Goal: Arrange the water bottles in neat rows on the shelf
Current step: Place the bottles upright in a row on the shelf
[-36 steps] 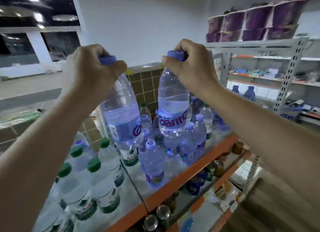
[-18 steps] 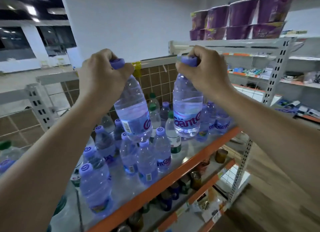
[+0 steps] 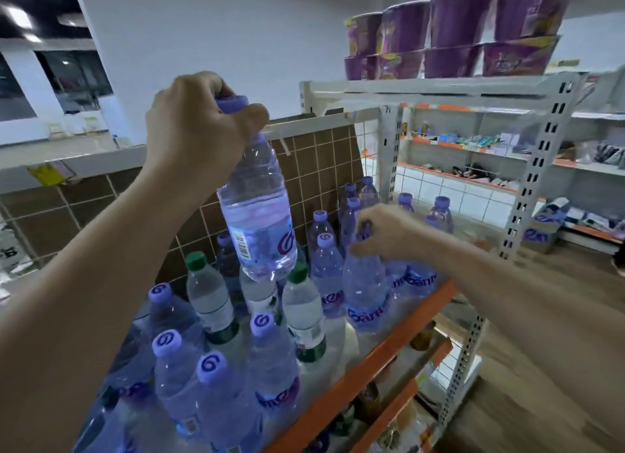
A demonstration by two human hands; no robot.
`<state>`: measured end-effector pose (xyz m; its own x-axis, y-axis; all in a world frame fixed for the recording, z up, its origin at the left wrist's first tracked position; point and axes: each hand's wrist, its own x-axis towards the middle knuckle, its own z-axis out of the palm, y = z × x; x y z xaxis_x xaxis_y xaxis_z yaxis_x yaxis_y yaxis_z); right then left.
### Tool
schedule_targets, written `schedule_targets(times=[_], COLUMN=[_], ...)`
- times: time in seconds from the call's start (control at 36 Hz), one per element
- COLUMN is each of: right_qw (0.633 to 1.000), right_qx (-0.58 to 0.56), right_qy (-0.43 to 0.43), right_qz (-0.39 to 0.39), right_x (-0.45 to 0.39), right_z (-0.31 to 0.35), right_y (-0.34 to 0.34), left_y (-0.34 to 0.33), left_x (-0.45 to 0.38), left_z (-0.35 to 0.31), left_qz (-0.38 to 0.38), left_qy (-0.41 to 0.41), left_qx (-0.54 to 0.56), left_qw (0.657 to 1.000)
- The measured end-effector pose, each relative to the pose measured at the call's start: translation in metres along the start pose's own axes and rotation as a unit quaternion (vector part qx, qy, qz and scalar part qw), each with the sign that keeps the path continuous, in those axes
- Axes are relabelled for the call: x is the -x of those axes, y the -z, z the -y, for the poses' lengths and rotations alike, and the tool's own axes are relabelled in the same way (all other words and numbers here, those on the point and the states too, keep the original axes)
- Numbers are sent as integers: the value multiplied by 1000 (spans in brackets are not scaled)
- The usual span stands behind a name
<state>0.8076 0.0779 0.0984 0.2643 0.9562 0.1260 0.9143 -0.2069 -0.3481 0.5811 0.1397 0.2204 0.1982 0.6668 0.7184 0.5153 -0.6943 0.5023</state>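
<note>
Your right hand point(image 3: 382, 236) has dropped from mid-air: its bottle point(image 3: 367, 287) is now sitting on the shelf point(image 3: 372, 354) at centre right, near the orange front edge, fingers still pinching the neck. Your left hand point(image 3: 199, 131) is still clamping the other bottle point(image 3: 257, 216) by its cap, centre frame, above the green-capped ones point(image 3: 209, 293). One nearly placed, one pending.

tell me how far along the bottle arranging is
Done: purple-capped bottles stand at the shelf's far end. In hand: right hand sets a bottle by the front edge; left hand holds another bottle aloft. Left: green-capped bottles sit among purple ones, rows ragged.
</note>
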Motion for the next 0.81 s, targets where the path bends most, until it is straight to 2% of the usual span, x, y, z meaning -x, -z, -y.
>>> schedule_targets(times=[0.14,0.25,0.56,0.64,0.81], right_qw=[996,990,947,954,986], right_qx=[32,45,-56,-86,-63], right_qy=[-1,30,74,89,98], right_qz=[78,131,308,274,118], right_x=[-21,-38,-88,-106,-144], right_z=[-19,-22,-26,-33,-48], right_y=[-22,-36,-24,-6,17], left_y=[-30,-53,-110,-130,-168], left_x=[-23,-37,-70,-77,-82], left_z=[5,13,23,28,45], left_qz=[19,12,-12,-6,23], left_qy=[-8,3,-4,3,19], left_qx=[3,-6,-73,-104,-122], left_qw=[1000,1000,997,995,992])
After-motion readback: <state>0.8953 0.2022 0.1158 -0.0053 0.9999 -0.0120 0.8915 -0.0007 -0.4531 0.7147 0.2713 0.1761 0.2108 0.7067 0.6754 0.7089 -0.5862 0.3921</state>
